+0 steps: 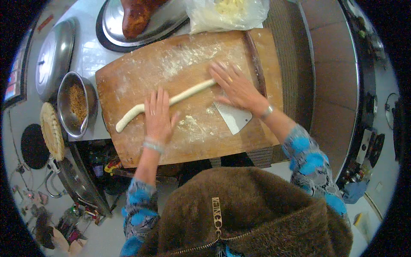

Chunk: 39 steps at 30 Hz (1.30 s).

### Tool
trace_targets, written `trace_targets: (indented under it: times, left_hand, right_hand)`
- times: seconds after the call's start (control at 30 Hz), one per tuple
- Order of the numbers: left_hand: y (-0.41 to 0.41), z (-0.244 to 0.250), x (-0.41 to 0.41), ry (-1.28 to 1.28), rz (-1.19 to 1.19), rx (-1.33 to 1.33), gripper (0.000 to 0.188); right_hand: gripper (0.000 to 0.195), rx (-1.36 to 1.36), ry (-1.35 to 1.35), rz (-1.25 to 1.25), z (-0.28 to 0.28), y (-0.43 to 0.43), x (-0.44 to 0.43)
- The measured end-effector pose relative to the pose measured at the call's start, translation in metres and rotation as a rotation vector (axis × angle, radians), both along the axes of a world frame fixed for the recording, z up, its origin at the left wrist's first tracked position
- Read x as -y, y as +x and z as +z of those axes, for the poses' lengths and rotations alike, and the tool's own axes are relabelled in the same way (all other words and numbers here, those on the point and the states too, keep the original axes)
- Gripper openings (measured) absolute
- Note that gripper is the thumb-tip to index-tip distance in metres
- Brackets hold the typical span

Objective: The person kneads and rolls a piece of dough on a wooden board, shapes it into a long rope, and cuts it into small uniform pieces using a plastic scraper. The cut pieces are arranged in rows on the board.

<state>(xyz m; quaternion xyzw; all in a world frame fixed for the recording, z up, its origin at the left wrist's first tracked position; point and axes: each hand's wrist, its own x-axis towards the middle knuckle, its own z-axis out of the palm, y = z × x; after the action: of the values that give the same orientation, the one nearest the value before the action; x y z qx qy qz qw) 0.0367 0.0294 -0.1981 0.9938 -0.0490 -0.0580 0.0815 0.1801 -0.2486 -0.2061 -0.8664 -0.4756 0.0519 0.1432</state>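
Observation:
A long rope of pale dough [192, 92] lies slantwise across a floured wooden board [199, 144]. My left hand [158, 112] rests flat over the rope left of its middle, palm down, with the rounded left end sticking out beyond it. My right hand [236, 85] is over the rope's right end, fingers stretched and slightly blurred; that end is hidden beneath it. Both palms are out of sight. Partly under my right hand lies a white dough scraper [235, 118] with a small hole. A dark wooden rolling pin [256, 64] lies near the board's right side.
A steel bowl of brownish shredded filling [77, 104] stands left of the board, by a metal lid [54, 61] and a round crimped pastry [52, 131]. Behind the board are a plastic bag with pale contents [228, 14] and a brown gourd-like object [136, 19] on a metal lid.

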Motion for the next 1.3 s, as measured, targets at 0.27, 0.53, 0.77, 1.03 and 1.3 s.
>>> trace_targets:
  times: [0.27,0.53,0.77,1.03,1.3]
  left_hand:
    - [0.027,-0.018,-0.04,0.104,0.124,0.097,0.076]
    - [0.033,-0.025,-0.062,0.048,0.079,0.143,0.074]
    - [-0.067,0.011,-0.023,-0.002,0.123,-0.115,0.08]
    - [0.09,-0.015,0.033,-0.351,0.086,0.253,0.056]
    - [0.142,-0.001,0.095,-0.671,0.157,-0.121,0.038]
  right_hand:
    - [0.087,0.099,0.022,-0.267,-0.014,0.033,-0.065]
    - [0.082,0.051,0.055,0.007,-0.011,0.034,-0.066]
    - [0.087,-0.136,0.002,-0.186,-0.004,-0.025,-0.003]
    - [0.057,-0.815,0.985,-0.569,-0.024,0.07,0.004]
    - [0.057,-1.178,1.074,-0.865,0.001,0.026,0.017]
